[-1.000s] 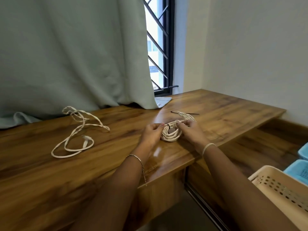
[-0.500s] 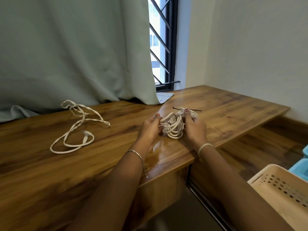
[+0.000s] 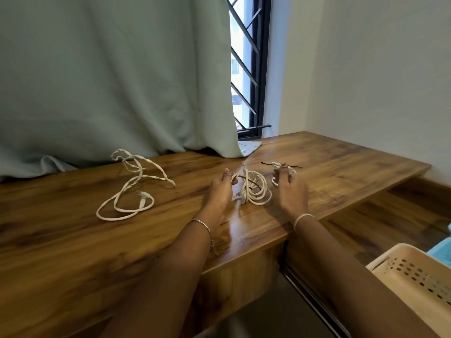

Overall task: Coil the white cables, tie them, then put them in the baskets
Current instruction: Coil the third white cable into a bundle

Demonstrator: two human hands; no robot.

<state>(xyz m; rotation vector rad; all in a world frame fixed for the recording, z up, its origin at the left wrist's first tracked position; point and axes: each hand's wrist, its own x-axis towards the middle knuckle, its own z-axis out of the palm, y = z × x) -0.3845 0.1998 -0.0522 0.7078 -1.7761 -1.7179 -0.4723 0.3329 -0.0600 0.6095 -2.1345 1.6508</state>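
A coiled white cable (image 3: 255, 191) with a dark tie (image 3: 246, 179) across it stands on edge on the wooden table (image 3: 73, 240), between my hands. My left hand (image 3: 219, 191) pinches the coil's left loop, thumb raised. My right hand (image 3: 290, 191) has its fingers curled on a smaller white cable bundle (image 3: 275, 179) just right of the coil; much of that bundle is hidden by the hand. A thin black tie (image 3: 296, 166) lies behind it. A loose, uncoiled white cable (image 3: 131, 189) sprawls on the table to the left.
A beige perforated basket (image 3: 412, 276) stands below the table's right edge, with a blue basket (image 3: 441, 252) behind it. A pale green curtain (image 3: 109, 81) hangs along the back edge, and a barred window (image 3: 246, 69) is beside it. A lower wooden ledge (image 3: 390, 215) runs to the right.
My hands have moved apart: the left keeps the coil, while the right has left it and gone onto the smaller bundle behind. The coil has tipped up from flat to standing on edge.
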